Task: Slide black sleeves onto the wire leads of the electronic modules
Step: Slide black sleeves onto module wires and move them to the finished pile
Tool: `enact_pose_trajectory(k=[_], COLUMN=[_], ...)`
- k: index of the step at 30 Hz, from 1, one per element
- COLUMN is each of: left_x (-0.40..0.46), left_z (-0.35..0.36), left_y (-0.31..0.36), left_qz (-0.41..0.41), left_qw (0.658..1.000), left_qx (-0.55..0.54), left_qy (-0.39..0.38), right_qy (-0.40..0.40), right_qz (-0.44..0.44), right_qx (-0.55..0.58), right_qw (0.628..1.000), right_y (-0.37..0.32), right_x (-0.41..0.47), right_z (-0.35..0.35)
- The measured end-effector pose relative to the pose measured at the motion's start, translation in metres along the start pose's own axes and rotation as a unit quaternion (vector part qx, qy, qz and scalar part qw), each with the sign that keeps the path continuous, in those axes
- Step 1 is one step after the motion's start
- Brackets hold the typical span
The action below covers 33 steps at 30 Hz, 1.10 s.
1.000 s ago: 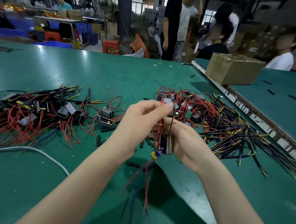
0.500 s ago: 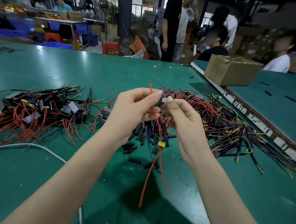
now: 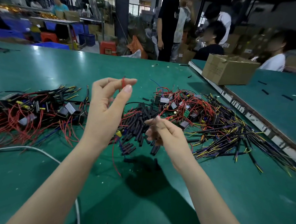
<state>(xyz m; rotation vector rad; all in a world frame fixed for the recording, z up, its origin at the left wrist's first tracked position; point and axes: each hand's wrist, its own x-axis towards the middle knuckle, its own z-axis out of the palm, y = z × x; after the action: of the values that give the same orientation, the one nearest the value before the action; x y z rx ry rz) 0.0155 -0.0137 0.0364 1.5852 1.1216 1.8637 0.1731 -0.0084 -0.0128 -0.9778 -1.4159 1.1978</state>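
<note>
Pinching red lead [image 3: 122, 83] between left hand [image 3: 105, 108] fingers [image 3: 128, 89].

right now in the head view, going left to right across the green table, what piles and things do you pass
pile of modules with red leads → left hand pinching a red wire → heap of loose black sleeves → right hand → tangle of modules and red wire → spread of black and yellow leads → cardboard box
</note>
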Motion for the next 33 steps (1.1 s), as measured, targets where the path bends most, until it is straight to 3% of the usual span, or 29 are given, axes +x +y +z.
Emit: enact_pose_trajectory(k=[2,3,5,7,10,12,14,17,21,24,26,28,33], left_x=[0.0,-0.001,-0.001,-0.002,-0.002,-0.003,-0.003,-0.007,-0.01,-0.007,-0.004,-0.002,-0.005], left_z=[-0.002,-0.003,-0.003,-0.003,-0.001,0.003,0.008,0.014,0.015,0.011,0.013,0.016,0.023], left_y=[-0.001,-0.002,-0.005,-0.008,-0.016,-0.021,-0.024,-0.03,-0.037,-0.043,-0.045,-0.047,-0.056], left_qz=[-0.032,-0.041,-0.044,-0.057,-0.102,-0.127,-0.175,-0.263,-0.315,-0.329,-0.335,-0.35,-0.466], left_qw=[0.997,0.996,0.995,0.992,0.983,0.978,0.963,0.926,0.896,0.887,0.881,0.873,0.819], left_qx=[-0.054,-0.065,-0.065,-0.093,-0.135,-0.161,-0.205,-0.269,-0.312,-0.324,-0.334,-0.339,-0.335], left_qy=[-0.041,-0.053,-0.064,-0.068,-0.064,-0.049,-0.027,-0.015,0.006,0.017,0.028,0.036,-0.019], right_qy=[0.022,0.044,0.062,0.034,-0.133,-0.266,-0.327,-0.254,-0.131,-0.154,-0.205,-0.203,-0.069], right_qz=[0.037,0.046,0.058,0.077,0.121,0.15,0.141,0.088,0.025,-0.069,-0.125,-0.166,-0.125], right_qx=[-0.038,-0.108,-0.307,-0.41,-0.355,-0.335,-0.353,-0.444,-0.543,-0.492,-0.525,-0.575,-0.631], right_qw=[0.998,0.992,0.948,0.908,0.918,0.891,0.865,0.855,0.829,0.854,0.817,0.775,0.763], right_y=[0.008,0.013,0.022,0.023,0.014,0.009,0.011,0.022,0.032,0.03,0.036,0.045,0.05], right_x=[0.005,0.009,0.014,0.013,0.006,0.0,0.0,0.008,0.015,0.008,0.0,-0.002,0.028], right_z=[-0.008,-0.014,-0.033,-0.051,-0.063,-0.057,-0.043,-0.02,-0.007,0.006,0.019,0.027,0.008])
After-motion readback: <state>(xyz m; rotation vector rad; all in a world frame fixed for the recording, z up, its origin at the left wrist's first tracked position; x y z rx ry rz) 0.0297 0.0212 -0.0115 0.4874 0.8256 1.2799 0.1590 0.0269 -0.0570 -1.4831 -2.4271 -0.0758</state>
